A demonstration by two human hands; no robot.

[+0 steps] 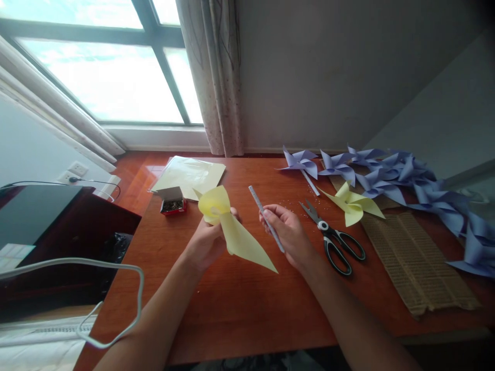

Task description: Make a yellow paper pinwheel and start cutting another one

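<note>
My left hand [209, 239] is closed on a yellow paper pinwheel [240, 237], pinched near its folded centre; one long pointed blade sticks out to the lower right. Some of my left fingers are hidden behind the paper. In my right hand [288, 232] a thin pale paper stick [254, 196] is gripped between thumb and fingers, slanting from upper left to lower right. The stick and the pinwheel are apart. To the right of my right hand lie black-and-white scissors [324, 225], their blades slightly parted.
A small red box [172, 205] of tiny metal pieces stands open at the left, before yellow paper sheets [187, 172]. At the right are a finished yellow pinwheel [353, 205], several purple pinwheels [377, 180] and corrugated cardboard [419, 263]. A white cable [141, 283] loops at the left edge.
</note>
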